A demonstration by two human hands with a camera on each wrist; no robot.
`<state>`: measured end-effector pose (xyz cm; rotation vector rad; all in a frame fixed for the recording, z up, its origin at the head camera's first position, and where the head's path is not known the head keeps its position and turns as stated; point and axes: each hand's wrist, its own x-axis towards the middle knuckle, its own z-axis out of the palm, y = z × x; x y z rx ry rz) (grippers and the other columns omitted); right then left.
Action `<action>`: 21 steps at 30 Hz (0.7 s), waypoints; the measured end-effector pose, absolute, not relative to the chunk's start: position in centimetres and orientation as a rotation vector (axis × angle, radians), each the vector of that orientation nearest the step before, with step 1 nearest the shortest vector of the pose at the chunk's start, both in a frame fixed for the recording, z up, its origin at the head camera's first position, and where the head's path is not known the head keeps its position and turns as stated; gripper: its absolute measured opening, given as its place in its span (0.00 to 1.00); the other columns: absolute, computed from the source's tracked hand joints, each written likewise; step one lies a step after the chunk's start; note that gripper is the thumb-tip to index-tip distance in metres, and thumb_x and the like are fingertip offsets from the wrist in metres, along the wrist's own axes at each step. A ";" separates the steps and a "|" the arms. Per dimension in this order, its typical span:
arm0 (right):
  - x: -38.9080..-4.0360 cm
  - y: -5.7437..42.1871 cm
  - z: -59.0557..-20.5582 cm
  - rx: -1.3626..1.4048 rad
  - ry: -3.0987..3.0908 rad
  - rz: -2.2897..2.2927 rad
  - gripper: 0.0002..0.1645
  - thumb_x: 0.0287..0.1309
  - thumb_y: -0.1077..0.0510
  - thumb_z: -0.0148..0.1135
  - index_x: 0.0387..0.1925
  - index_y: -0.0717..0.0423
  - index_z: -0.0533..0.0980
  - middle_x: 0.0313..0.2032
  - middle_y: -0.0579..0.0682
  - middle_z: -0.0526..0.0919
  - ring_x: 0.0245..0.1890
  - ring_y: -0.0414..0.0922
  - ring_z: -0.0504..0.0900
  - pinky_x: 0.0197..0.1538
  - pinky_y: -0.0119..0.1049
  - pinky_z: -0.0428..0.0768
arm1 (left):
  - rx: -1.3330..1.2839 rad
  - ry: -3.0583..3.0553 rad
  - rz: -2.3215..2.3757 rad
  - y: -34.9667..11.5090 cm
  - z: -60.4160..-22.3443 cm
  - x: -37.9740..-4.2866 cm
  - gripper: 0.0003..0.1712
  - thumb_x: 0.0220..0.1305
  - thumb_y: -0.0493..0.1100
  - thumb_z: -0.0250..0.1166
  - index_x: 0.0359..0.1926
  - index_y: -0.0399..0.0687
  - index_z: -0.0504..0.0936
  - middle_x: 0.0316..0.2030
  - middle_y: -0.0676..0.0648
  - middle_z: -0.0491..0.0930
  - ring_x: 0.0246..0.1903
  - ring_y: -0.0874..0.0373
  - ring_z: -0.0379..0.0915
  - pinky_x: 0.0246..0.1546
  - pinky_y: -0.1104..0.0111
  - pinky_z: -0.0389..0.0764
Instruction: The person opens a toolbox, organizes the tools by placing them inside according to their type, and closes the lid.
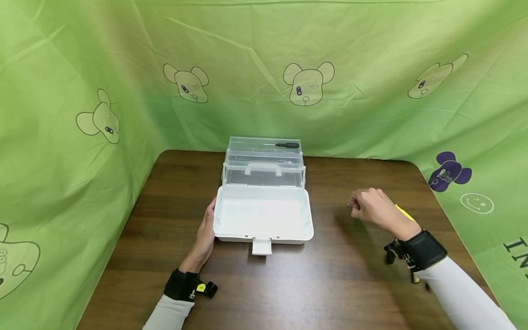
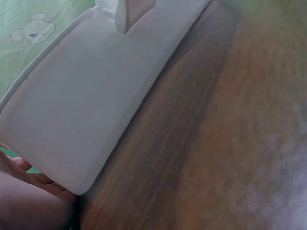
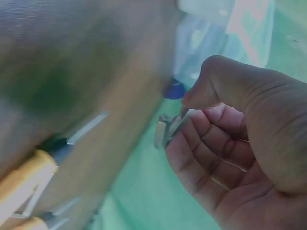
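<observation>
An open white toolbox [image 1: 263, 239] stands on the wooden table, its bottom compartment bare inside and its clear tiered trays [image 1: 264, 158] raised at the back. My left hand [image 1: 204, 233] rests against the toolbox's left side. In the left wrist view, the fingers [image 2: 43, 179] lie by its corner, partly hidden. To the right of the toolbox, my right hand [image 1: 373, 207] is above the table. Between its thumb and fingers it pinches a small silver metal piece [image 3: 165, 129]; blur hides its exact kind.
A black-handled screwdriver [image 1: 287, 145] lies in the top clear tray. Yellow-handled tools [image 3: 29, 179] with metal shafts lie on the table near my right wrist, partly covered by it in the head view. Green printed cloth [image 1: 247, 91] hangs behind and beside the table.
</observation>
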<state>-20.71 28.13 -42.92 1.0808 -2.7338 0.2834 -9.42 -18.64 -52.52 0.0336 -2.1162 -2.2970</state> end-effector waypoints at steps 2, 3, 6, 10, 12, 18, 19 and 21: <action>-20.8 27.8 -42.1 1.089 -2.765 0.294 0.16 0.38 0.71 0.66 0.20 0.46 0.73 0.21 0.38 0.72 0.22 0.33 0.63 0.26 0.32 0.64 | 0.037 -2.121 -2.294 -18.6 -52.5 -9.4 0.40 0.87 0.62 0.27 0.86 0.46 0.44 0.85 0.42 0.42 0.82 0.46 0.36 0.79 0.46 0.41; -20.9 27.6 -41.7 1.101 -2.781 0.301 0.16 0.39 0.71 0.66 0.21 0.46 0.74 0.21 0.38 0.73 0.22 0.33 0.63 0.27 0.33 0.65 | 0.038 -2.123 -2.292 -18.6 -52.5 -9.4 0.40 0.87 0.62 0.27 0.86 0.46 0.44 0.85 0.42 0.42 0.82 0.46 0.36 0.79 0.46 0.41; -21.1 27.0 -40.6 1.134 -2.806 0.320 0.16 0.41 0.72 0.66 0.23 0.47 0.76 0.22 0.38 0.75 0.22 0.33 0.65 0.28 0.32 0.66 | 0.043 -2.132 -2.287 -18.6 -52.5 -9.4 0.40 0.86 0.62 0.27 0.86 0.46 0.43 0.85 0.42 0.41 0.83 0.46 0.36 0.79 0.46 0.40; -21.6 25.9 -39.3 1.164 -2.798 0.326 0.15 0.41 0.73 0.65 0.23 0.48 0.77 0.22 0.39 0.74 0.23 0.34 0.66 0.28 0.33 0.69 | 0.052 -2.129 -2.286 -18.7 -52.5 -9.4 0.40 0.86 0.62 0.27 0.86 0.46 0.44 0.85 0.42 0.42 0.83 0.46 0.36 0.79 0.46 0.41; -22.0 25.4 -38.8 1.168 -2.794 0.325 0.15 0.41 0.73 0.64 0.23 0.49 0.77 0.22 0.39 0.75 0.23 0.35 0.67 0.29 0.34 0.71 | 0.056 -2.129 -2.282 -18.6 -52.4 -9.4 0.40 0.86 0.62 0.27 0.86 0.46 0.44 0.85 0.42 0.42 0.83 0.46 0.36 0.79 0.46 0.41; -23.1 23.9 -37.5 1.184 -2.780 0.330 0.13 0.42 0.72 0.65 0.24 0.50 0.81 0.23 0.40 0.78 0.24 0.36 0.71 0.31 0.37 0.76 | 0.048 -2.126 -2.286 -18.6 -52.5 -9.4 0.40 0.86 0.62 0.27 0.86 0.46 0.44 0.85 0.42 0.42 0.82 0.46 0.37 0.79 0.46 0.42; -23.3 23.7 -37.4 1.185 -2.780 0.333 0.13 0.42 0.72 0.66 0.24 0.50 0.81 0.23 0.40 0.78 0.24 0.36 0.72 0.31 0.38 0.76 | 0.047 -2.123 -2.290 -18.6 -52.5 -9.4 0.40 0.86 0.63 0.27 0.86 0.46 0.44 0.85 0.43 0.42 0.82 0.46 0.37 0.79 0.46 0.42; -23.7 23.2 -37.0 1.192 -2.775 0.337 0.13 0.42 0.72 0.66 0.24 0.50 0.80 0.22 0.40 0.78 0.24 0.36 0.72 0.31 0.38 0.76 | 0.048 -2.121 -2.293 -18.7 -52.5 -9.4 0.40 0.86 0.63 0.27 0.86 0.46 0.44 0.85 0.43 0.42 0.82 0.46 0.37 0.79 0.46 0.42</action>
